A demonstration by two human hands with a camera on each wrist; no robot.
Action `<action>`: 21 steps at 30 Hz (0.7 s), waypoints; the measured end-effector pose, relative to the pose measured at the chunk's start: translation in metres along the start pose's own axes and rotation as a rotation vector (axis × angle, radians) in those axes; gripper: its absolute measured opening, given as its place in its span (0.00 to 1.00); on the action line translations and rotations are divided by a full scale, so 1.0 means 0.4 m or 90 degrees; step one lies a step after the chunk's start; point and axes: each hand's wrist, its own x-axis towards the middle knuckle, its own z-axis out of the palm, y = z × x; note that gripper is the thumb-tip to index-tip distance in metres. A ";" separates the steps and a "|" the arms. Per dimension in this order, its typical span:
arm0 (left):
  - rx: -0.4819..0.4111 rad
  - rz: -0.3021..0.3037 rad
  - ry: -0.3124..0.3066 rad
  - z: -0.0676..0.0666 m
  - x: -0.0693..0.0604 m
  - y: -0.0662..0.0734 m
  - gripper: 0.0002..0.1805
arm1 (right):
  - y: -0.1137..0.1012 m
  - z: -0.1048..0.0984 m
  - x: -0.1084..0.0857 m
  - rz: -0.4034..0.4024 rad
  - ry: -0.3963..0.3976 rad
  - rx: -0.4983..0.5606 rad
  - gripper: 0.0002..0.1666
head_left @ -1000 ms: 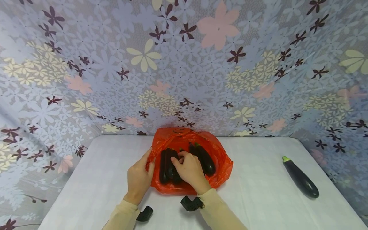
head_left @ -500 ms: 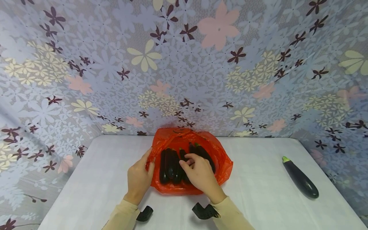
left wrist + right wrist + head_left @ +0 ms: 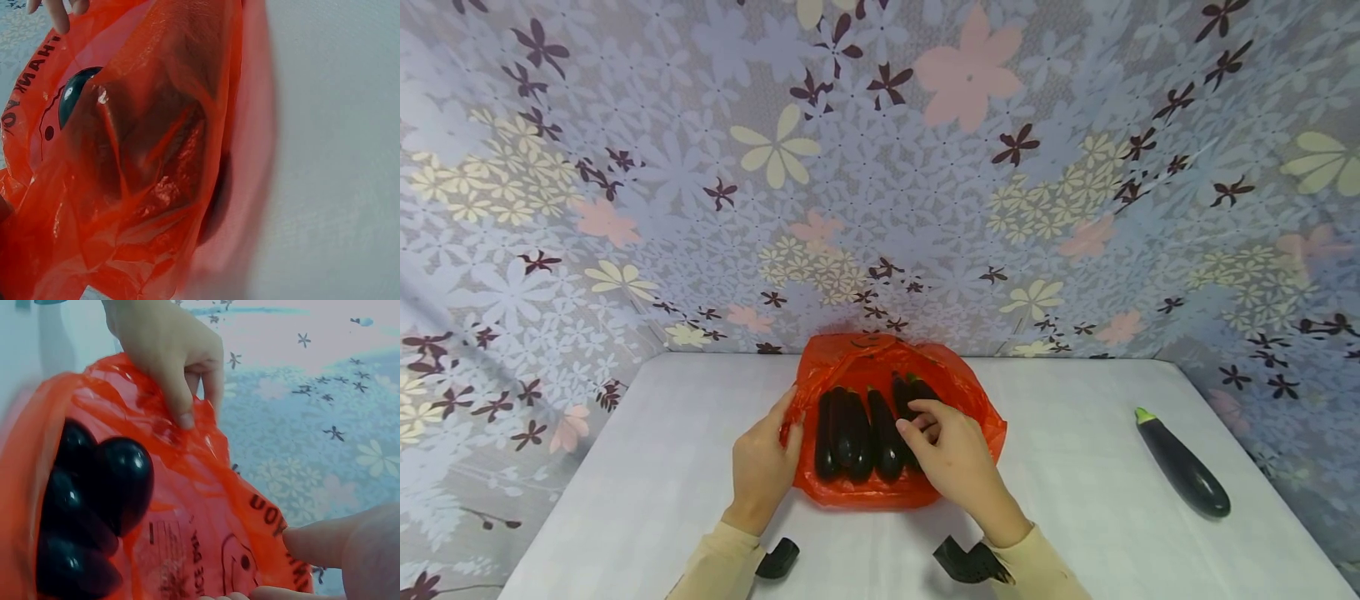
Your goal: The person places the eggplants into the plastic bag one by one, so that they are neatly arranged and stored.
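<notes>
Several dark, glossy eggplants (image 3: 847,433) lie side by side inside a red plastic bag (image 3: 865,498) whose mouth is spread wide. My left hand (image 3: 763,471) holds the bag's left edge, with thumb inside and fingers outside; the right wrist view shows this left hand (image 3: 172,356) pinching the crumpled plastic. Over the right part of the bag is my right hand (image 3: 958,454), its fingers loosely bent above the eggplants and partly hiding the right-hand ones. Nothing shows between its thumb and fingers. Red plastic (image 3: 156,156) fills much of the left wrist view.
One eggplant (image 3: 1183,467) with a green stem end lies alone on the white tabletop (image 3: 1075,483) at the right. A flower-patterned cloth (image 3: 880,167) rises behind and beside the table. Black wrist devices (image 3: 967,560) sit at the sleeves.
My right hand has moved rightward across the eggplants, uncovering the middle ones. One middle eggplant now lies apart from the left group. My left hand has stayed on the bag's edge.
</notes>
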 end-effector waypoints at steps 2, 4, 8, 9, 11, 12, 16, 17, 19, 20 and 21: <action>0.001 -0.001 0.000 -0.001 0.000 -0.001 0.25 | 0.006 -0.012 -0.002 0.005 0.002 0.000 0.21; 0.002 -0.002 0.000 -0.003 0.000 -0.001 0.25 | 0.013 -0.024 -0.006 0.010 0.002 -0.003 0.21; 0.001 -0.003 -0.002 -0.005 0.001 0.001 0.25 | 0.030 -0.049 -0.015 0.015 0.006 -0.019 0.21; 0.001 -0.003 -0.002 -0.005 0.001 0.001 0.25 | 0.034 -0.055 -0.018 0.015 0.007 -0.025 0.21; 0.000 -0.004 -0.002 -0.006 0.002 0.002 0.25 | 0.044 -0.070 -0.024 0.014 0.013 -0.038 0.21; -0.002 -0.004 -0.002 -0.006 0.003 0.003 0.25 | 0.049 -0.077 -0.027 0.015 0.017 -0.044 0.21; -0.003 -0.004 -0.001 -0.007 0.005 0.005 0.25 | 0.065 -0.109 -0.037 0.017 0.028 -0.063 0.22; -0.004 -0.004 -0.001 -0.007 0.006 0.006 0.25 | 0.069 -0.117 -0.039 0.017 0.030 -0.066 0.23; -0.004 -0.007 -0.004 -0.007 0.006 0.006 0.25 | 0.076 -0.131 -0.044 0.017 0.035 -0.074 0.23; -0.003 -0.009 -0.005 -0.008 0.006 0.006 0.25 | 0.080 -0.138 -0.046 0.015 0.037 -0.077 0.22; -0.001 -0.011 -0.006 -0.008 0.006 0.006 0.25 | 0.085 -0.144 -0.049 0.014 0.039 -0.079 0.22</action>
